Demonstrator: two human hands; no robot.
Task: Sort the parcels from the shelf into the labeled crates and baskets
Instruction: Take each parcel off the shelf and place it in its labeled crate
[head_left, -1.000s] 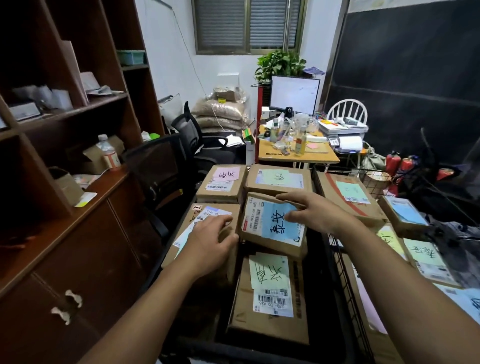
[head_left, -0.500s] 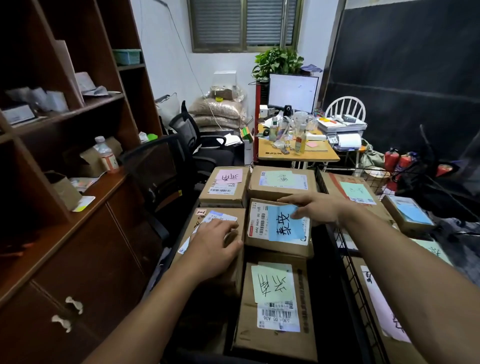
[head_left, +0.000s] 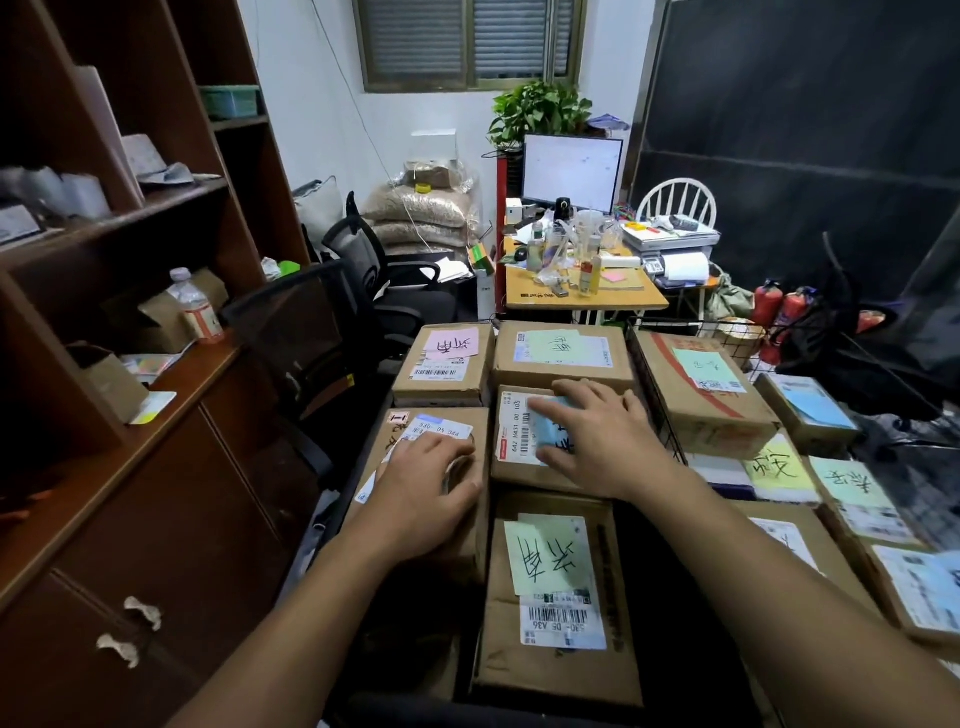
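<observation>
— What's moved?
— The right hand (head_left: 597, 441) has slid back from the far edge onto the blue-note parcel (head_left: 513, 431). Its fingers (head_left: 558, 410) lie spread flat over the note.
— And the left hand (head_left: 431, 488)?
— Relaxed, flat on the white-label parcel (head_left: 441, 430) just beside it (neither parcel is gripped). The green-note parcel (head_left: 550, 566) lies nearer.

Parcels (head_left: 556, 597) pack the crate (head_left: 519, 718) edge to edge, open only from above (a dark free strip runs right of the nearest one). A wire basket wall (head_left: 657, 410) hems the right side. The shelf (head_left: 171, 467) and office chair (head_left: 291, 332) crowd the left.
</observation>
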